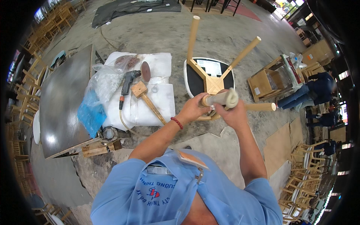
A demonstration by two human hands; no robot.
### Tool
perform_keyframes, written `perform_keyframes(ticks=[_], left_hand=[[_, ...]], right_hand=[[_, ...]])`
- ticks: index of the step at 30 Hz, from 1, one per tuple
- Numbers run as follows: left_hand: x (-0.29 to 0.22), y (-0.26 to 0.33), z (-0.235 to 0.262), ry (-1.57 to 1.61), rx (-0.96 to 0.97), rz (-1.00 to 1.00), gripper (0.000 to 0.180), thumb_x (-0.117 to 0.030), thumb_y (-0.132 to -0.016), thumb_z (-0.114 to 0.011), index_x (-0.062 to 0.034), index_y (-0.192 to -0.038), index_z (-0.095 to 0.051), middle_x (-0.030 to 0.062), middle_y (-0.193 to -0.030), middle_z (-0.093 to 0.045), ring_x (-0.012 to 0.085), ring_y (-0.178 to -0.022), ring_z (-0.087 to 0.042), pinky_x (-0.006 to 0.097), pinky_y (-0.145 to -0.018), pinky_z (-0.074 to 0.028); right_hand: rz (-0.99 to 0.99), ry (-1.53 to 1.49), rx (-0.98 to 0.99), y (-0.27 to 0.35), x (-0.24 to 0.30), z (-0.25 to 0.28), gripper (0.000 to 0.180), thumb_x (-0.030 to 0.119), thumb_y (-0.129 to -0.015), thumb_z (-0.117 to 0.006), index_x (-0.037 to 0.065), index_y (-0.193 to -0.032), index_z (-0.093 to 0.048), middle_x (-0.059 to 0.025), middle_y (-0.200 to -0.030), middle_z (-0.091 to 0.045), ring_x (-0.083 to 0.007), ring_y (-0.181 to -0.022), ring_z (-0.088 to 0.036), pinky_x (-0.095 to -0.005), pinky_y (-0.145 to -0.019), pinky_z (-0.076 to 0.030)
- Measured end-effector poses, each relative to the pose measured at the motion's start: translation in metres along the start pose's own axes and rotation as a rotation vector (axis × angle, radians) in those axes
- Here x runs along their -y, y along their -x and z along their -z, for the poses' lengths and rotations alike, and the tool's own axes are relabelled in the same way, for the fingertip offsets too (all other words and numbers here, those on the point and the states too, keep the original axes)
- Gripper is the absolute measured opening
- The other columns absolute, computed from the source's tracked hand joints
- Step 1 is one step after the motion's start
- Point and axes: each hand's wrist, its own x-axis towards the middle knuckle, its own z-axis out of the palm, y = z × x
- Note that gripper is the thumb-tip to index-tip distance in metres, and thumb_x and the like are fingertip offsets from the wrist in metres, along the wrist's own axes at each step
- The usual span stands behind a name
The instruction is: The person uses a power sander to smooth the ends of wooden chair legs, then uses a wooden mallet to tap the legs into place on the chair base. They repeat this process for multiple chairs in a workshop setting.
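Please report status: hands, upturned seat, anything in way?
Left hand grips pale roll; right hand against it. Upturned seat, legs up. Mallet off left, no blockage seen.

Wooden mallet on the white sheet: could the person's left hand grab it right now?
Probably, once free: the wooden mallet lies near the left forearm, and nothing seems to block the way. But the left hand looks busy holding the pale tube-like piece.

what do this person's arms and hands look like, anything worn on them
Short light-blue sleeves end above the elbows. The left hand is gloveless, with a red beaded bracelet at its wrist; the right hand is gloveless, its wrist bare.
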Motion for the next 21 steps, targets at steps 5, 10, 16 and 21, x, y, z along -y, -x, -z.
perform_keyframes(ticks=[5, 10, 16, 21], left_hand=[[-0.004, 0.0, -0.013, 0.041, -0.019, 0.033, 0.055, -0.019, -0.08, -0.08, -0.0062, -0.128, -0.056, 0.0091, -0.117, -0.066, 0.0172, -0.11, -0.06, 0.033, -0.098, -0.045], [0.014, -0.001, -0.024, 0.053, -0.155, -0.026, 0.048, -0.022, -0.08, -0.081, -0.0076, -0.12, -0.06, 0.0069, -0.113, -0.066, 0.017, -0.104, -0.061, 0.032, -0.092, -0.049], [-0.011, -0.002, -0.034, 0.035, -0.231, -0.046, 0.03, -0.01, -0.084, -0.075, -0.0048, -0.108, -0.057, 0.0044, -0.101, -0.063, 0.0118, -0.09, -0.061, 0.027, -0.08, -0.051], [0.003, -0.004, -0.041, 0.003, -0.211, -0.014, 0.032, -0.015, -0.084, -0.076, -0.0049, -0.108, -0.057, 0.0048, -0.098, -0.061, 0.0131, -0.089, -0.059, 0.028, -0.079, -0.05]], right_hand=[[0.038, -0.15, -0.184, -0.011, -0.044, 0.034, 0.031, 0.005, -0.082, -0.073, 0.002, -0.111, -0.061, -0.0057, -0.102, -0.067, -0.0141, -0.09, -0.064, -0.0302, -0.078, -0.053], [-0.03, -0.111, -0.522, 0.011, -0.073, 0.162, 0.024, 0.011, -0.084, -0.073, -0.001, -0.103, -0.063, -0.0051, -0.087, -0.066, -0.013, -0.073, -0.061, -0.0282, -0.064, -0.05], [-0.177, -0.091, -0.684, 0.037, -0.096, 0.24, 0.022, 0.016, -0.084, -0.072, 0.0, -0.096, -0.063, -0.0053, -0.081, -0.064, -0.0119, -0.066, -0.058, -0.0278, -0.059, -0.047], [-0.181, 0.108, -0.566, 0.029, -0.164, 0.236, 0.038, 0.023, -0.08, -0.072, -0.004, -0.105, -0.064, -0.0103, -0.091, -0.07, -0.0199, -0.083, -0.067, -0.0335, -0.077, -0.052]])
